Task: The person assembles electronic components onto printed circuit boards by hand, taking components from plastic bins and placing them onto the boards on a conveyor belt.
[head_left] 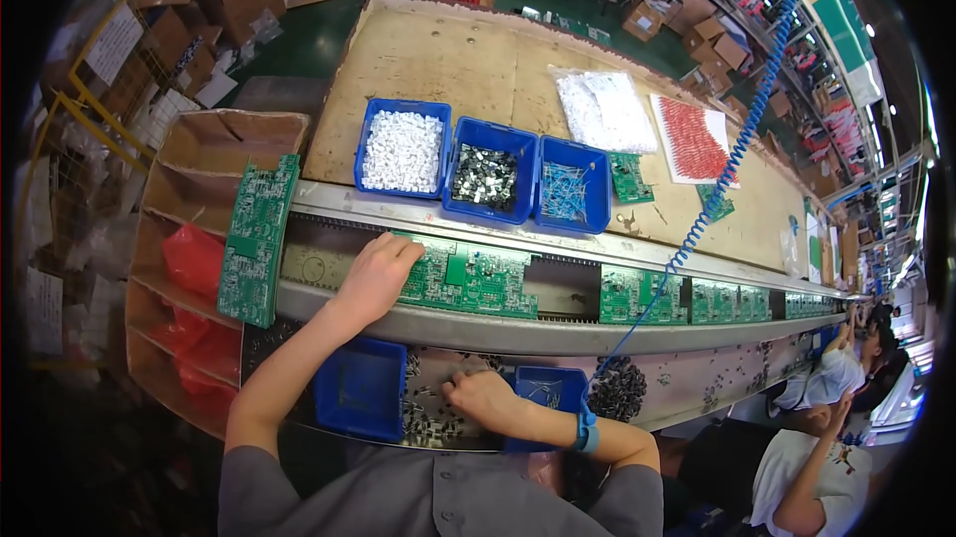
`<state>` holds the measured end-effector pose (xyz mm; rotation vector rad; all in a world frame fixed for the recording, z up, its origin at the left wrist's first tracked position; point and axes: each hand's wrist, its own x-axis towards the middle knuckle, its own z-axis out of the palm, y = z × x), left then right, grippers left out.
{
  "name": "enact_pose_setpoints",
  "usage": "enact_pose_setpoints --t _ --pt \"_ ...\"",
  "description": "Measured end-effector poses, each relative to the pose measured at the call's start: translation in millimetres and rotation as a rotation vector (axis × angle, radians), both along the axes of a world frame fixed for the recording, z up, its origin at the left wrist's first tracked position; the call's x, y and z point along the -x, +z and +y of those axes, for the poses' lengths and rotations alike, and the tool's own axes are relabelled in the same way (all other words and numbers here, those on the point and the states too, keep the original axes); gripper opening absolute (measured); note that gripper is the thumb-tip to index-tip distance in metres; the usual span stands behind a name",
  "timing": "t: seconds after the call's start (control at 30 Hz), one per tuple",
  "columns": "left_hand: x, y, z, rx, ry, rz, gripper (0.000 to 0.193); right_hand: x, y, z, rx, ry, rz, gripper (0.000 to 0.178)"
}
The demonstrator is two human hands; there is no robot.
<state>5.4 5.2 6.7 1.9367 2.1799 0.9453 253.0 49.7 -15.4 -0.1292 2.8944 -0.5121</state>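
Observation:
A green circuit board [468, 275] lies in the conveyor track in front of me. At its left end my left hand [381, 273] is closed, its bent fingers on the board's edge. Closer to my body, my right hand [485, 401] has its fingers curled down among loose small black parts [430, 416] on the near ledge. Whatever its fingertips pinch is too small to make out. A blue strap [587, 430] circles my right wrist. On either side of that hand sit a blue bin [360, 388] and another blue bin [566, 386] with thin wire-leaded parts.
Beyond the track stand blue bins of white parts [401, 151], dark metallic parts [485, 179] and blue leaded parts [564, 191]. Stacked green boards [257, 241] lean at the left. More boards [640, 295] continue rightward. A coiled blue cord [754, 109] hangs across. Co-workers [812, 462] sit right.

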Motion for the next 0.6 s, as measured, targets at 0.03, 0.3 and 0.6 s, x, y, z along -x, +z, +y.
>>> enact_pose_setpoints --t 0.03,0.3,0.6 --pt "1 0 0 0.009 -0.009 -0.006 0.023 2 1 2 0.029 0.01 -0.03 0.012" --pt "7 1 6 0.065 -0.032 0.041 0.019 9 11 8 0.074 -0.04 -0.016 0.015" --pt "-12 10 2 0.087 0.016 0.127 0.013 1 29 22 0.354 -0.15 0.081 0.015"
